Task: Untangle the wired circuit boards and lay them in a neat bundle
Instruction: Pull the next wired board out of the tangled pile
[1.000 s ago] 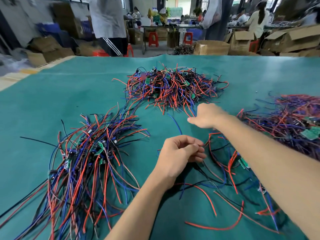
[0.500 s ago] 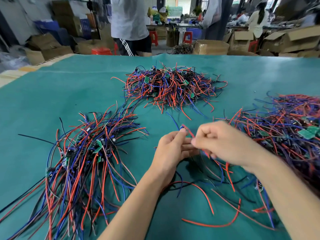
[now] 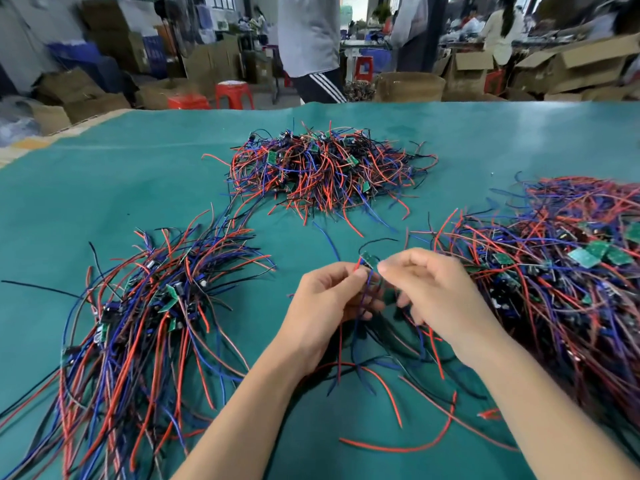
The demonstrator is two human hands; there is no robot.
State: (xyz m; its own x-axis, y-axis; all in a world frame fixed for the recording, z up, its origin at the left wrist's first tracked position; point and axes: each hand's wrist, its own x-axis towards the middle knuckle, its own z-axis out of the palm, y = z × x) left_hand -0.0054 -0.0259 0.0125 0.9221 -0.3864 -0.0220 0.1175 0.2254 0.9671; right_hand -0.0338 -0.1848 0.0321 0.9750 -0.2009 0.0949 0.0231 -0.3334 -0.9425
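Both hands meet over the green table cover point(image 3: 121, 188), a little right of its middle. The left hand point(image 3: 327, 306) has its fingers curled around a small bunch of red and blue wires, pinching them near the top. Just above its fingertips a small green circuit board point(image 3: 369, 260) stands up, with a thin black wire arching away from it to the right. The right hand point(image 3: 436, 296) sits just beside the left, thumb and forefinger drawn together at the same bunch of wires (this hand is blurred, so how firm the pinch is cannot be told). Below both hands, loose red, blue and black wires point(image 3: 391, 389) trail across the cover toward the near edge.

Three heaps lie around the hands. On the left, a long combed-out bundle point(image 3: 145, 327) runs from near to far, its wires roughly parallel, with small boards in its middle. At the far middle sits a tangled pile point(image 3: 325, 171), well apart from the hands. On the right, a larger tangled heap point(image 3: 561, 271) spreads to the edge of view, with several green boards on top.

Beyond the table are cardboard boxes point(image 3: 571, 67), red stools point(image 3: 233, 95) and a person point(image 3: 311, 39) in a grey top.
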